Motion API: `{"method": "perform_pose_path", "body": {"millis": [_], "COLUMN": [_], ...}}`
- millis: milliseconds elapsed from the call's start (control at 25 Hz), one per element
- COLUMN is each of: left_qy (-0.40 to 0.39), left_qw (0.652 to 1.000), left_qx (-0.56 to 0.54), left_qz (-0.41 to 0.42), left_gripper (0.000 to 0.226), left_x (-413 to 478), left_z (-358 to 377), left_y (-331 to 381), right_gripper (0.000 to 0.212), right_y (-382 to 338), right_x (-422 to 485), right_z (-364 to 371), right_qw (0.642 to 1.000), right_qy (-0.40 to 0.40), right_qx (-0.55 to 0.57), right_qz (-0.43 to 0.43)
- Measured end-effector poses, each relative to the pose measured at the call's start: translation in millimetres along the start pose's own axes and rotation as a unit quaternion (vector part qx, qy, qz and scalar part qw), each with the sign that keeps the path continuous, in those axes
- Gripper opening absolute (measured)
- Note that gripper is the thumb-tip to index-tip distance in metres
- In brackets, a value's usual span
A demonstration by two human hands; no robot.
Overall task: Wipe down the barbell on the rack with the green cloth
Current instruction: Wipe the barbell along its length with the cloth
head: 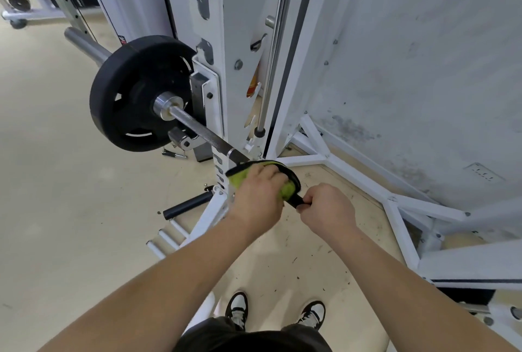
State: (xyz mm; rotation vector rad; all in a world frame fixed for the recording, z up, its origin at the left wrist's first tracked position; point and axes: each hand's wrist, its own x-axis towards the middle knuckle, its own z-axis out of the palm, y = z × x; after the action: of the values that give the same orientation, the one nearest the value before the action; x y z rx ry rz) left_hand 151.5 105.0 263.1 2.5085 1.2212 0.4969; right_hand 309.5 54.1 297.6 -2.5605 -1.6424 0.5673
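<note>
Beige gym floor (56, 182), black-edged green cloth (288, 190)

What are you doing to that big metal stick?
A person is wiping the barbell, which sits on the white rack with a black plate on its end. The left hand grips the green cloth wrapped around the barbell. The right hand holds what looks like the cloth's black end, right beside it. The stretch toward the plate is uncovered.
</note>
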Motion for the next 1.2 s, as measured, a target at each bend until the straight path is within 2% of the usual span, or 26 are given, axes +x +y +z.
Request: {"method": "perform_pose_path", "body": {"millis": [80, 160, 240, 280, 400, 480, 560, 640, 680, 720, 800, 840, 880, 920, 1000, 1040, 1120, 1200], "left_qy": [-0.041, -0.046, 0.007, 0.015, -0.042, -0.046, -0.026, -0.002, 0.002, -0.007, -0.014, -0.025, -0.043, -0.050, 0.004, 0.034, 0.047, 0.019], "left_qw": [0.998, 0.998, 0.991, 0.990, 0.998, 0.997, 0.999, 0.994, 0.995, 0.998, 0.994, 0.989, 0.989, 0.994, 0.999, 0.998, 0.998, 0.993], "left_qx": [0.004, 0.039, 0.050, 0.050, 0.037, 0.010, 0.015, 0.017, 0.008, -0.014, -0.056, -0.057, -0.044, -0.028, 0.002, 0.006, -0.017, -0.042], "left_qz": [0.048, -0.020, -0.125, -0.128, 0.018, 0.061, -0.021, -0.109, -0.099, -0.055, 0.089, 0.134, 0.135, 0.092, -0.032, -0.053, 0.029, 0.108], "left_gripper": [0.040, 0.039, 0.036, 0.036, 0.039, 0.045, 0.047, 0.043, 0.043, 0.043, 0.041, 0.040, 0.040, 0.041, 0.041, 0.041, 0.041, 0.037], "left_x": [8.0, 31.2, 43.3, 41.7, 9.5, 8.0, 24.0, 26.4, 20.6, 10.0, -11.5, -10.5, -1.5, 9.3, 19.0, 13.4, -6.1, -16.9], "left_z": [-10.5, -19.4, -19.9, -13.4, 9.6, 1.3, -6.9, -5.0, -0.5, 8.8, 21.0, 18.4, 13.7, 11.4, 9.4, 12.2, 29.0, 28.5], "left_y": [-17.0, -40.8, -45.2, -33.8, 6.3, -4.5, -20.4, -7.8, 12.8, 35.2, 60.6, 57.3, 48.1, 37.7, 30.2, 38.8, 68.6, 76.9], "right_gripper": [0.006, 0.007, 0.006, 0.006, 0.008, 0.012, 0.014, 0.015, 0.014, 0.012, 0.011, 0.013, 0.019, 0.028, 0.035, 0.031, 0.014, 0.019], "right_y": [1.0, 2.7, 3.8, 4.0, 7.4, 17.5, 33.2, 49.5, 56.6, 61.9, 68.0, 70.0, 72.2, 74.5, 75.2, 72.9, 69.2, 66.8], "right_x": [0.2, -1.4, -2.6, -3.5, -4.7, -10.6, -20.5, -30.9, -35.2, -38.1, -40.2, -40.9, -41.5, -42.3, -42.9, -43.3, -41.0, -39.3], "right_z": [-1.8, -1.7, 2.0, 3.9, 6.9, 5.8, 5.0, 4.6, 4.6, 4.7, 1.5, -0.6, -2.3, -3.7, -7.1, -8.1, -10.3, -12.2], "right_qw": [1.000, 1.000, 1.000, 0.999, 0.999, 0.998, 0.998, 0.998, 0.998, 0.998, 0.998, 0.998, 0.997, 0.997, 0.995, 0.994, 0.995, 0.994], "right_qy": [-0.005, -0.005, 0.008, 0.016, 0.019, 0.010, 0.021, 0.038, 0.039, 0.034, 0.020, 0.016, 0.017, 0.019, 0.027, 0.029, 0.024, 0.013], "right_qx": [0.007, 0.013, 0.026, 0.031, 0.042, 0.055, 0.055, 0.056, 0.056, 0.056, 0.061, 0.065, 0.070, 0.077, 0.095, 0.101, 0.096, 0.104], "right_qz": [0.005, 0.001, -0.002, 0.000, -0.006, -0.021, -0.028, -0.017, -0.008, 0.000, 0.017, 0.021, 0.020, 0.018, 0.013, 0.010, 0.012, 0.024]}}
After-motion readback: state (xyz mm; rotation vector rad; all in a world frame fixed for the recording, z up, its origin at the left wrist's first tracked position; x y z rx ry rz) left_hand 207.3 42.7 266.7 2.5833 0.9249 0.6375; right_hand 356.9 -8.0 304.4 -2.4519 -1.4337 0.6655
